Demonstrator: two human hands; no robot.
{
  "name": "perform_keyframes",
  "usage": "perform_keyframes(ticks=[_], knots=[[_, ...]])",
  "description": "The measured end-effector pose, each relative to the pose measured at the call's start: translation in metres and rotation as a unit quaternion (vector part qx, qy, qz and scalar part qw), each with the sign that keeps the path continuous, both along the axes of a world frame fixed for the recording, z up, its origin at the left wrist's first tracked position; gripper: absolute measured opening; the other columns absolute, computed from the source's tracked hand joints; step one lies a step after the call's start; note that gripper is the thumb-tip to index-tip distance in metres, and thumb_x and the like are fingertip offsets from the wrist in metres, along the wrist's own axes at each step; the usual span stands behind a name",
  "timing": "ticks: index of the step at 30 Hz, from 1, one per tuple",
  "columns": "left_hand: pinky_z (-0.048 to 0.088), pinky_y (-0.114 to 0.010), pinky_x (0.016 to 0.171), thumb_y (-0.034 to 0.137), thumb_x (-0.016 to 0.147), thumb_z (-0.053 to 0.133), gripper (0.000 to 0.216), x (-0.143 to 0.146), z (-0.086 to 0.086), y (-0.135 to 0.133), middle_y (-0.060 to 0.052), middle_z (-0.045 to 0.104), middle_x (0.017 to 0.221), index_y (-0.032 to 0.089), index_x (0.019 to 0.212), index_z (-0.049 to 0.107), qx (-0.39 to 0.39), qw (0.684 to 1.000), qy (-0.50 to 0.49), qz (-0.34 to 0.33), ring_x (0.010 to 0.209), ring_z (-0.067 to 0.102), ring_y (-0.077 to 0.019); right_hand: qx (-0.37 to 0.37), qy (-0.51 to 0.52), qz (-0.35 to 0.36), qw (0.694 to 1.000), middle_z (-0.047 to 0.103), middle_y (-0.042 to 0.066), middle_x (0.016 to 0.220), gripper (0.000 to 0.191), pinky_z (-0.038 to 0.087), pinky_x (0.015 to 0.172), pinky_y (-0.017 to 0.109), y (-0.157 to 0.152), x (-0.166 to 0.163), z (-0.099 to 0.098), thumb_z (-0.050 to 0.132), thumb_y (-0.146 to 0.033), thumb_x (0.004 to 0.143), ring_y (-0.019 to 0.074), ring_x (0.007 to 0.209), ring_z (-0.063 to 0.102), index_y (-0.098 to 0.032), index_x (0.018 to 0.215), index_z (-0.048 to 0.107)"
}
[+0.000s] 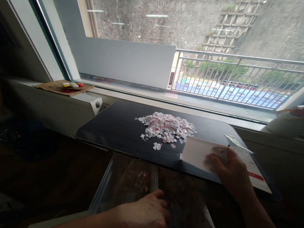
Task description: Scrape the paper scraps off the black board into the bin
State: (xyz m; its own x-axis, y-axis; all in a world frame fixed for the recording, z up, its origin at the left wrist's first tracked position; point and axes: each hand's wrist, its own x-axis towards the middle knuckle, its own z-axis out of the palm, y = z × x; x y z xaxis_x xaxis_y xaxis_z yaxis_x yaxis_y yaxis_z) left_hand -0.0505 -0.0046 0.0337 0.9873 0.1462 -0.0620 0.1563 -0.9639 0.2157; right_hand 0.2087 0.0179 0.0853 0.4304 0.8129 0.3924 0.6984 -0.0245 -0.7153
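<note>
On the black tabletop (112,124) lies a heap of small cut paper pieces (167,126), white with some pink. My right hand (232,170) grips a flat white sheet or scraper (198,154), held low at the table's front edge, just right of the heap; its exact kind is unclear and the fingers are slightly blurred. Below the edge stands a clear plastic bin (102,187) with some paper bits inside. My left hand (147,212) is closed at the bin's right side, apparently around its rim, with the fingertips partly hidden.
A printed sheet with a red stripe (256,176) and a clear plastic packet (238,143) lie at the table's right end. Left of the table is a radiator (84,106), with cardboard (48,84) and small coloured items on the sill. A window runs behind.
</note>
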Motion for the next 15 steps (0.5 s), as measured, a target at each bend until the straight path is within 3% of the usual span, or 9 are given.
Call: perform_keyframes(ticks=[4,8,15], knots=[[0.033,-0.039,0.086,0.020,0.081,0.070,0.014,0.000,0.004,0.000,0.000,0.062,0.074,0.020,0.068,0.066,-0.007,1.000,0.011,-0.002,0.075,0.050,-0.0182,-0.020,0.041,0.035,0.998,0.068,0.001,0.070,0.024,0.050,0.055,0.031,-0.001,-0.003,0.001,0.060,-0.046,0.076,0.0210,0.060,0.063,-0.024,0.085,0.064],[0.032,-0.040,0.089,0.019,0.081,0.070,0.013,-0.001,0.005,0.000,0.000,0.061,0.074,0.020,0.068,0.065,-0.019,1.000,0.015,0.002,0.077,0.051,-0.0187,0.016,0.010,-0.016,1.000,0.068,0.003,0.072,0.023,0.051,0.062,0.033,0.007,0.003,-0.004,0.059,-0.045,0.076,0.0227,0.066,0.064,-0.024,0.084,0.063],[0.032,-0.040,0.089,0.018,0.079,0.070,0.014,-0.001,0.002,0.000,0.000,0.060,0.073,0.020,0.066,0.064,-0.013,1.000,-0.005,-0.002,0.074,0.049,-0.0178,0.023,-0.007,-0.042,0.999,0.069,0.005,0.077,0.023,0.051,0.069,0.038,0.015,0.008,-0.014,0.059,-0.047,0.078,0.0252,0.072,0.065,-0.025,0.086,0.061]])
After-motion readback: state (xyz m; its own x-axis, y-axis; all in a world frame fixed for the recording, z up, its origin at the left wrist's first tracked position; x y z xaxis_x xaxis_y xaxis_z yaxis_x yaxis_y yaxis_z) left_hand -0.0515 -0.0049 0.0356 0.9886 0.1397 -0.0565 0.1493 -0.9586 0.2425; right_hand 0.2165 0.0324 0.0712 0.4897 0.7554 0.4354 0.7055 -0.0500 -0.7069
